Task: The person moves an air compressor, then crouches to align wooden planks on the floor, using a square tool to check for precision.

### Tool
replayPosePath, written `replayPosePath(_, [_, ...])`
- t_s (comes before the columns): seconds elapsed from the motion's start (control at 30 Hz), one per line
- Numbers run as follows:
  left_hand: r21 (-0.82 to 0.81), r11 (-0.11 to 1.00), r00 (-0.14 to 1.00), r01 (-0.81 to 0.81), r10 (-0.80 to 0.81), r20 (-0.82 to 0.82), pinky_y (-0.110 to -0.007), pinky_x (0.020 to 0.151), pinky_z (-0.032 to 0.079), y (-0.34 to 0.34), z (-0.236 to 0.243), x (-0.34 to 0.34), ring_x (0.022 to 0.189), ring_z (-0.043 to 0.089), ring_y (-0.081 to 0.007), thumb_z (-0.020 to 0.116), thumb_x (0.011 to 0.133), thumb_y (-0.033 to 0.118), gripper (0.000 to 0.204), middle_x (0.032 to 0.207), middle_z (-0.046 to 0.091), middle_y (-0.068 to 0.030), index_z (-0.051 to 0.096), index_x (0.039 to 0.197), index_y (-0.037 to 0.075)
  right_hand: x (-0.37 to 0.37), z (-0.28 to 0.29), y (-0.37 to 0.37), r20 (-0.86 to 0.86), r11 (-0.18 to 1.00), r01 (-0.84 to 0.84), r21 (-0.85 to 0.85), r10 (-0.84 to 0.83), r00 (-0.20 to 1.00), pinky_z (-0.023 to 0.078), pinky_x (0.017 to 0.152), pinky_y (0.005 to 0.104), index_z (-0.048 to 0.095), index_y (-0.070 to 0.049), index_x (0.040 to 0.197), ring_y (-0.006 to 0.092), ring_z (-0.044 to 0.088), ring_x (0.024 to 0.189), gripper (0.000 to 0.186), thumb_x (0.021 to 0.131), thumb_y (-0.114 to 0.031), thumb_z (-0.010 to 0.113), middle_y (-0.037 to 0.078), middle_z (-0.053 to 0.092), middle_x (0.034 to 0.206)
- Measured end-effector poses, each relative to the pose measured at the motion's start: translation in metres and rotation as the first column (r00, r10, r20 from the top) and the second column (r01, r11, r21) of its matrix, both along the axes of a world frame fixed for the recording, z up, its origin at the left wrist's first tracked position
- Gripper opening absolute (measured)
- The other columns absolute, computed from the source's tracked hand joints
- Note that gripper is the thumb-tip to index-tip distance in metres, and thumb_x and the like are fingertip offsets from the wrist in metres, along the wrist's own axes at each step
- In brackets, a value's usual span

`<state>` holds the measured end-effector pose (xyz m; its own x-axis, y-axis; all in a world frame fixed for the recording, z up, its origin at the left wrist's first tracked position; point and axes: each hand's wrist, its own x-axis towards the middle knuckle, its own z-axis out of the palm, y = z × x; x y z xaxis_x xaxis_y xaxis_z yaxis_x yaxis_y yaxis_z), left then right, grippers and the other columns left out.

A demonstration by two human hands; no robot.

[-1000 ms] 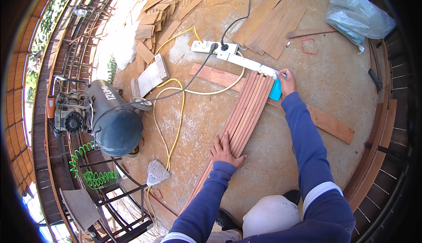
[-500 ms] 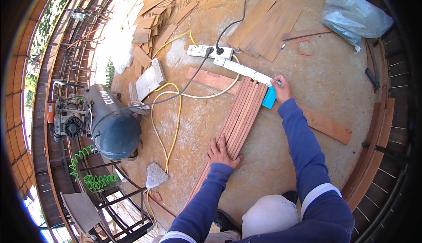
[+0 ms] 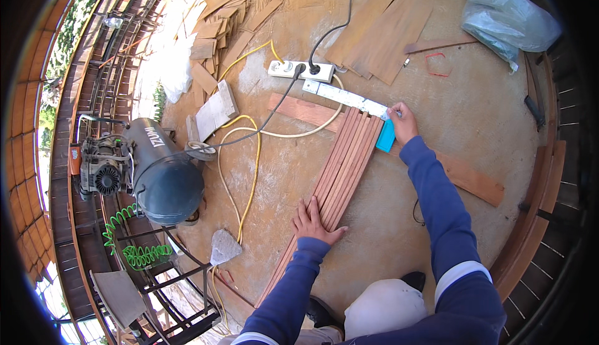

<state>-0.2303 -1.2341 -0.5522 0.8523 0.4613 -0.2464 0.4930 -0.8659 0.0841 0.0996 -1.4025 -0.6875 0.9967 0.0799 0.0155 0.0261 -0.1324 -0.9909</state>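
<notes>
Several long, narrow reddish wooden strips [image 3: 349, 157] lie side by side in a bundle that slants across the floor in front of me. My left hand [image 3: 314, 223] rests on the bundle, fingers spread over the strips and thumb stretched out to the right. Across their far ends lies the pale metal blade of a try square [image 3: 349, 98], its blue handle along the bundle's right side. My right hand [image 3: 402, 122] is closed at the square's corner, its fingertips pinched against the blade. Whether anything small is between those fingertips is hidden. Beneath the far ends runs a crosswise board [image 3: 465, 176].
A white power strip [image 3: 299, 70] with cords sits just beyond the blade. To the left are an air compressor [image 3: 165, 176], a yellow hose [image 3: 257, 157] and a grey stone [image 3: 224, 247]. Thin wooden panels [image 3: 387, 36] and a plastic bag [image 3: 508, 14] lie farther off.
The view has shifted slightly. My left thumb reaches out farther from the bundle. My right hand stays at the square's corner, its fingers slightly moved.
</notes>
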Motion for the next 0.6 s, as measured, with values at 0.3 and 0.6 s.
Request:
replayPosePath(0.3, [-0.091,0.995,0.999,-0.049,0.05,0.017,-0.057,0.111,0.023,0.001,-0.002,-0.003,0.137,0.028,-0.0461,0.08,0.056,0.067,0.123,0.152,0.025,-0.0275,0.025,0.153,0.014,0.001,-0.008,0.0,-0.034,1.0,-0.015,0.001,0.015,0.999,0.046,0.076,0.0336,0.057,0.0,0.091,0.0178,0.055,0.078,0.021,0.093,-0.019,0.064,0.011,0.06,0.082])
replayPosePath(0.6, [0.014,1.0,0.999,0.015,-0.015,-0.049,-0.058,0.114,0.018,-0.001,0.001,-0.013,0.138,0.021,-0.0513,0.079,0.058,0.066,0.124,0.154,0.018,-0.0317,0.024,0.153,0.008,-0.004,0.004,0.001,-0.005,1.0,-0.01,-0.005,0.01,1.0,0.046,0.076,0.034,0.057,0.0,0.09,0.0171,0.055,0.079,0.019,0.094,-0.018,0.063,0.01,0.06,0.082])
